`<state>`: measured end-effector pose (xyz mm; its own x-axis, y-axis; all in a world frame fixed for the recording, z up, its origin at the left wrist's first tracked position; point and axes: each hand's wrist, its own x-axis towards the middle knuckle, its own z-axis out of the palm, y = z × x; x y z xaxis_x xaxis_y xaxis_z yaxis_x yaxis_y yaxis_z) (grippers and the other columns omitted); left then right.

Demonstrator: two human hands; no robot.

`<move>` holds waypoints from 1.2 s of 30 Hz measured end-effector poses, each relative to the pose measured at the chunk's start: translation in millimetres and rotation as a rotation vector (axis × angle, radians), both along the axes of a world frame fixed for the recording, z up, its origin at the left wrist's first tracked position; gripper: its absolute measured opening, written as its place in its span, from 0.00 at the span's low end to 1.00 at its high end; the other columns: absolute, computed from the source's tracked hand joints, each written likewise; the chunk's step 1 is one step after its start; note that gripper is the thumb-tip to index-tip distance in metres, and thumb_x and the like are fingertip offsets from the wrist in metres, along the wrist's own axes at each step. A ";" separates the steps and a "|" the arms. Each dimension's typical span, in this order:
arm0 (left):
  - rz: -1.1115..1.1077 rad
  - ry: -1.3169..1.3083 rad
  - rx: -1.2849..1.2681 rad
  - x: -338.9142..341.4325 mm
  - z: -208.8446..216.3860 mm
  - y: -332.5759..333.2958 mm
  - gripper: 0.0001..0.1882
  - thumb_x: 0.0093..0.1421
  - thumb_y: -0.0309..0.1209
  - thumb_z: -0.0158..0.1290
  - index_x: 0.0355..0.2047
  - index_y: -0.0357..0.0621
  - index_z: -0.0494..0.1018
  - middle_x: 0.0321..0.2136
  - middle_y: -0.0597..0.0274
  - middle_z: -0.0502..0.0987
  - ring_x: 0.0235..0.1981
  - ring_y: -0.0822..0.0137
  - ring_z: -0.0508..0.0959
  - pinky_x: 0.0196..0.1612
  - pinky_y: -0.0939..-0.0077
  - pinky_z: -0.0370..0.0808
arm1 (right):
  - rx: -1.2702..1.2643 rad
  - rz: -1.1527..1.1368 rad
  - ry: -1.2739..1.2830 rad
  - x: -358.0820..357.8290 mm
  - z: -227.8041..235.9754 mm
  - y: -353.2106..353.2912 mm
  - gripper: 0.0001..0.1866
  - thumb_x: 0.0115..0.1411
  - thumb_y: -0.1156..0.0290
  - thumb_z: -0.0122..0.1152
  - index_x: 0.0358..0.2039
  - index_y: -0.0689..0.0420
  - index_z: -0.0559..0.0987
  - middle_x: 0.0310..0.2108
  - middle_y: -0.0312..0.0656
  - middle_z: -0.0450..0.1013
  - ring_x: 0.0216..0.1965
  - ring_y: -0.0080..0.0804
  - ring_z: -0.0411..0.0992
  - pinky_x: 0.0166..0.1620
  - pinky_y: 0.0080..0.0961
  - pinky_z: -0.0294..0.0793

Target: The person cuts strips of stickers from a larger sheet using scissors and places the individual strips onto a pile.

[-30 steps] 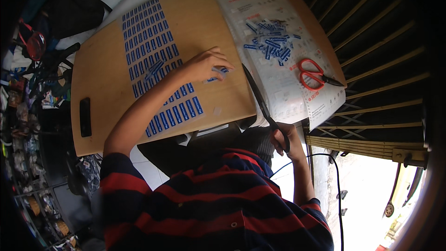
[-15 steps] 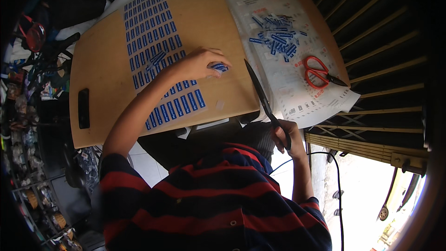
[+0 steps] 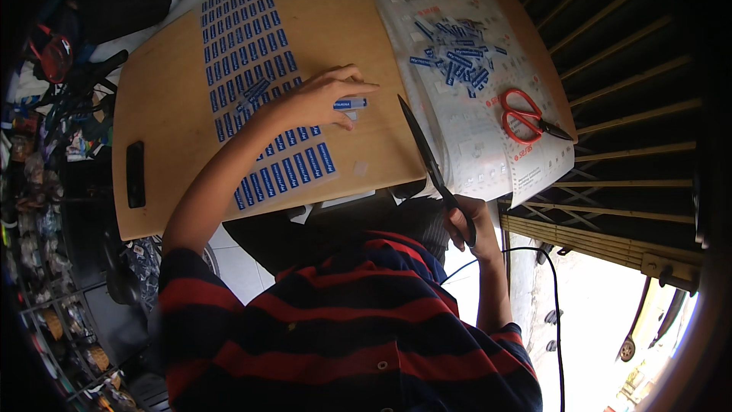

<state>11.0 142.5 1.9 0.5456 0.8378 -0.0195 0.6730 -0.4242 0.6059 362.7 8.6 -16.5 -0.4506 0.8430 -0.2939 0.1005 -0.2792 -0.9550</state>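
Note:
My left hand (image 3: pixel 328 97) is above the middle of the wooden table, thumb and fingers apart. Between and just under them are a few small blue labels (image 3: pixel 351 104) with clear margins, which seem to rest on the tabletop. My right hand (image 3: pixel 469 223), near the front edge, is wrapped round the handles of black scissors (image 3: pixel 424 143). Their blades point away from me. Under and beside my left forearm lie sheets of blue labels (image 3: pixel 293 170) in rows, partly hidden by the arm. Some loose labels (image 3: pixel 254 93) lie on top of them.
A white printed plastic bag (image 3: pixel 545 175) covers the table's right side. On it lie a heap of cut blue labels (image 3: pixel 460 53) and red-handled scissors (image 3: pixel 526 118). A dark slot (image 3: pixel 136 175) marks the table's left edge. Metal bars (image 3: pixel 633 99) stand at the right.
My left hand has opened from its grip on the bunched labels and shifted slightly left; the labels now show between its parted fingers. The plastic bag's near right corner has shifted. The right hand stays put.

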 end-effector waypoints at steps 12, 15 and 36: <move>0.199 0.056 -0.067 5.3 7.2 -26.7 0.13 0.52 0.20 0.62 0.40 0.36 0.78 0.44 0.57 0.76 0.49 0.56 0.76 0.54 0.63 0.73 | -0.008 -0.003 0.003 -3.8 -5.4 2.9 0.33 0.60 0.38 0.60 0.22 0.60 0.72 0.11 0.31 0.63 0.08 0.15 0.60 0.11 0.14 0.54; 0.177 0.070 -0.033 7.5 9.5 -32.4 0.12 0.54 0.20 0.61 0.39 0.37 0.77 0.44 0.56 0.76 0.50 0.56 0.76 0.54 0.63 0.72 | -0.019 -0.001 -0.004 -4.9 -6.4 3.4 0.33 0.60 0.38 0.60 0.21 0.60 0.72 0.11 0.31 0.63 0.08 0.15 0.60 0.11 0.14 0.54; 0.229 -0.027 -0.044 7.5 -1.1 -45.1 0.09 0.59 0.21 0.57 0.40 0.39 0.72 0.37 0.57 0.76 0.45 0.56 0.76 0.49 0.60 0.71 | -0.004 0.016 -0.006 -10.5 -7.9 3.0 0.32 0.61 0.39 0.60 0.24 0.61 0.73 0.11 0.31 0.62 0.08 0.15 0.59 0.11 0.14 0.53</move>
